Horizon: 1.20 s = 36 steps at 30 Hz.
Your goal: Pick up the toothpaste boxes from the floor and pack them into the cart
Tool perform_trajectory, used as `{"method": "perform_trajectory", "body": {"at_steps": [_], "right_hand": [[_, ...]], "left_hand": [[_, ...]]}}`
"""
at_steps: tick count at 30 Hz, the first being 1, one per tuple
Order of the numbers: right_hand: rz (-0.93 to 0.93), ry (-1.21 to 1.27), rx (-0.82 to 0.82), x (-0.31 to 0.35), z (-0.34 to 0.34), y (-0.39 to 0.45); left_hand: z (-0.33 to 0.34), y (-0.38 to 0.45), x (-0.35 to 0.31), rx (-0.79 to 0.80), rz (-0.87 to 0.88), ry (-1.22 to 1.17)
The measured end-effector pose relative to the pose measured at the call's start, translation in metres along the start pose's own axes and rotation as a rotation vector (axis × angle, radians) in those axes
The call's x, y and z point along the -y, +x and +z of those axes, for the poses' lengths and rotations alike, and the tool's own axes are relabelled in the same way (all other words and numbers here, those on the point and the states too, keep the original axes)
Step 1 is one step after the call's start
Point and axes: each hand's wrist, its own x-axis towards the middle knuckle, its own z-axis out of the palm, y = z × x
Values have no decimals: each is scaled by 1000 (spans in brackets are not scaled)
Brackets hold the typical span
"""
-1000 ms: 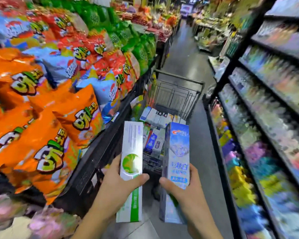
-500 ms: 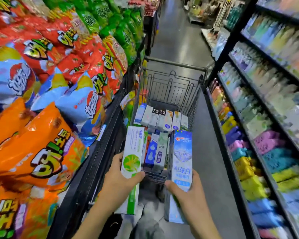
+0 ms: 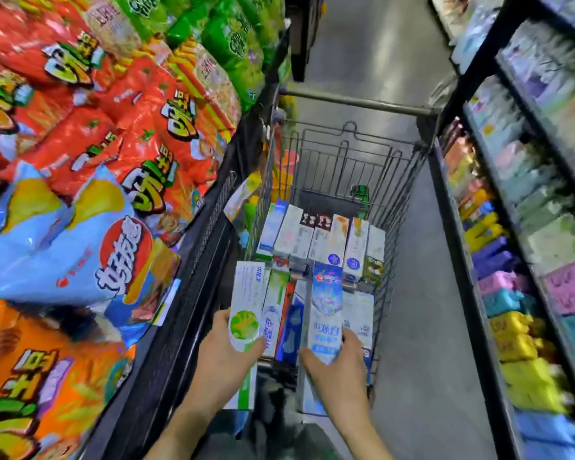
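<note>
My left hand grips a white toothpaste box with a green circle, held upright at the near left corner of the wire cart. My right hand grips a blue-and-white toothpaste box beside it, over the cart's near edge. Inside the cart lie several packed toothpaste boxes in rows, with a bare strip of cart floor behind them. The lower ends of both held boxes are hidden behind my hands.
A shelf of red, blue, orange and green snack bags runs close along the left. A dark shelf unit with pastel packs lines the right. Grey aisle floor runs between cart and right shelf and on ahead.
The view has tilted down and closer to the cart. Both hands have carried their boxes forward, from in front of the cart to over its near end.
</note>
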Motion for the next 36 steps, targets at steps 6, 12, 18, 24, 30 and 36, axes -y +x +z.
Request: {"method": "perform_trajectory", "body": {"at_steps": [6,12,18,24,30,36], "right_hand": [[10,-46,39,-2,37,42],[56,-213,51,-10,99,71],[208,-378,69,-19,141,99],[260,-496,70,-29,153,111],[273,-570,102,-42,154,115],[153,-602,175,-59,134,116]], "left_hand": [[5,44,17,-35,-52,3],[4,77,31,-42,-60,11],[1,104,46,32,-46,18],[3,116,63,43,-55,34],[14,126,77,97,-22,13],[30,137,89,220,-21,118]]}}
